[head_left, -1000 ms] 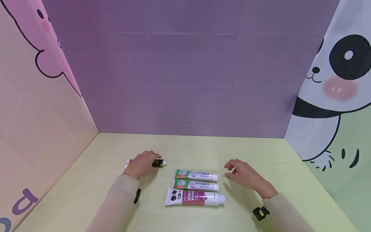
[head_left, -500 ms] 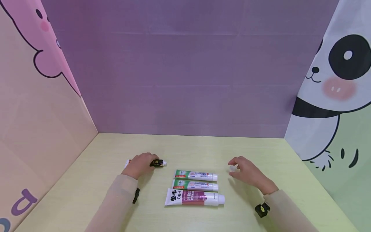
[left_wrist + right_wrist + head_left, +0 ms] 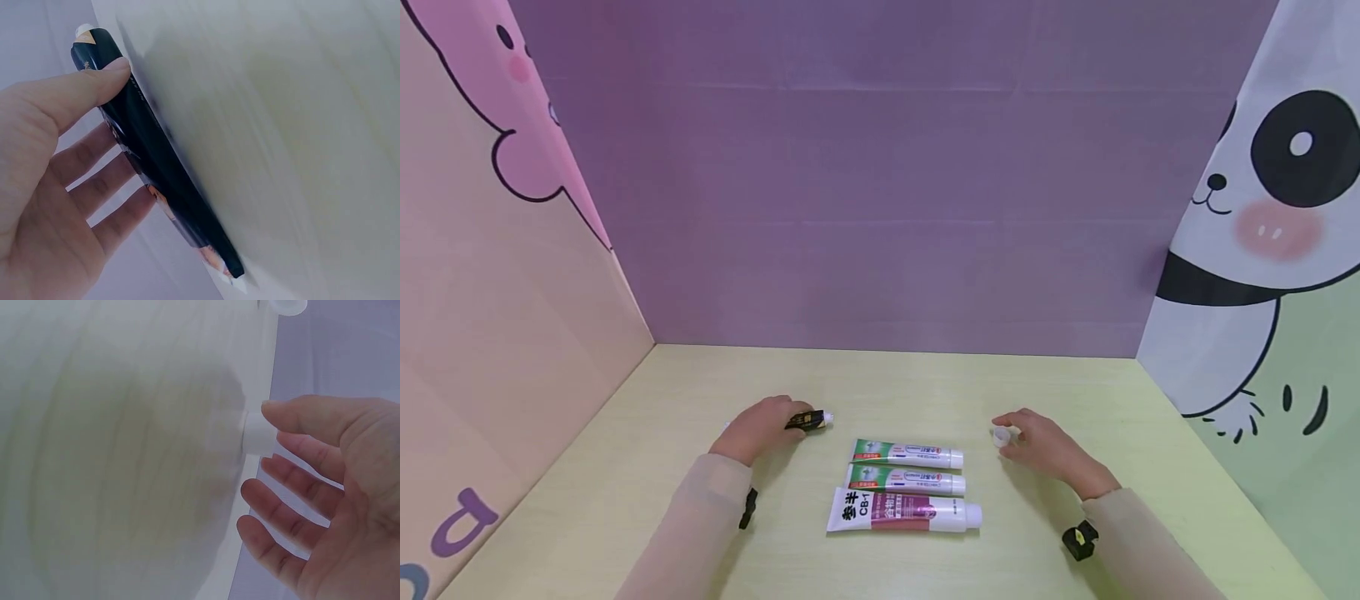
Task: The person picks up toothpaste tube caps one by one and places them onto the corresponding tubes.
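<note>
My left hand (image 3: 763, 427) grips a black toothpaste tube (image 3: 807, 420) at the left of the table. In the left wrist view, the thumb lies across that tube (image 3: 147, 134) near its white-capped end, and the fingers reach round the far side. At the right, my right hand (image 3: 1048, 450) pinches a small white cap (image 3: 1002, 436) between thumb and forefinger. The right wrist view shows this cap (image 3: 259, 432) at the table surface, thumb tip on its edge, other fingers loosely spread.
Between the hands lie two green-and-white toothpaste tubes (image 3: 908, 454) and a larger white-and-maroon toothpaste tube (image 3: 902, 511), side by side with caps to the right. A purple backdrop (image 3: 880, 183) stands behind the table, with printed panels at both sides. Another round white thing (image 3: 289, 305) shows at the right wrist view's top.
My left hand has closed round the black tube, whose nozzle end now tips up slightly. My right hand has shifted right and its fingers have come round the white cap.
</note>
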Available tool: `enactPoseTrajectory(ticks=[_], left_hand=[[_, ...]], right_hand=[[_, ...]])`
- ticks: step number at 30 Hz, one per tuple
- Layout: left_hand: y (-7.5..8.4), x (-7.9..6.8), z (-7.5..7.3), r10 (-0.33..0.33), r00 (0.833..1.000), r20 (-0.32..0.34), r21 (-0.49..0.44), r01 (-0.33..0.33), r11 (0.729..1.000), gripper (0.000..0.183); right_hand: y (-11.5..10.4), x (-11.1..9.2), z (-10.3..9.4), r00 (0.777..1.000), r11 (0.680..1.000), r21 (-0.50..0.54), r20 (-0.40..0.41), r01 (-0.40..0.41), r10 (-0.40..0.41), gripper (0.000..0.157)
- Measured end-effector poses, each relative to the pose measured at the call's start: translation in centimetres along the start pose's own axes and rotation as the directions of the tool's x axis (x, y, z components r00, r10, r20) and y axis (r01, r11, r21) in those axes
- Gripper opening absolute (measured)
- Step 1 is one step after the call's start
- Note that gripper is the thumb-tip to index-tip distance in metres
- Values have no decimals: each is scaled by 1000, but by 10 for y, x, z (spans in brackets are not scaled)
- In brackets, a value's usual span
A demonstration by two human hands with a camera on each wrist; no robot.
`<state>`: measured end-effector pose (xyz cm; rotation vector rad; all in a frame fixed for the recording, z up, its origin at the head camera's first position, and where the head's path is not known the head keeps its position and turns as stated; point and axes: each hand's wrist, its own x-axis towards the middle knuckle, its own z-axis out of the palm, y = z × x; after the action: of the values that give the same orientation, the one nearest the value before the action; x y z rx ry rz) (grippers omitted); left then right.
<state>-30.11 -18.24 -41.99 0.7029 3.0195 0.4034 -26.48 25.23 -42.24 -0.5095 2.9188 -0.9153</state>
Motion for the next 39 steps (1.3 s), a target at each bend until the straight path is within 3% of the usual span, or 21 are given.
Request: enactPoseTrajectory(ticks=[10,21,27,35,39], left_hand=[[9,2,-2,10,1000,-7,-19,-10,1000,37],[20,3,-9,84,996,-38,-35,-86,996,33],[29,4,-14,133,991,-25,-53,-134,990,33],[37,5,-16,268,963,-30,-99,-270,958,37],[43,4,-17,313,949,-43,-127,-316,940,39]], right_hand=[[4,4,3,1000,1000,7,-2,-21,22,31],[3,2,-1,1000,1000,17,-1,-21,21,21],[0,0,-2,1000,1000,26,-6,-10,10,26],[-8,-3,-3,999,999,26,-25,-23,24,26],[-11,-5,-3,999,1000,17,-31,11,-10,25]])
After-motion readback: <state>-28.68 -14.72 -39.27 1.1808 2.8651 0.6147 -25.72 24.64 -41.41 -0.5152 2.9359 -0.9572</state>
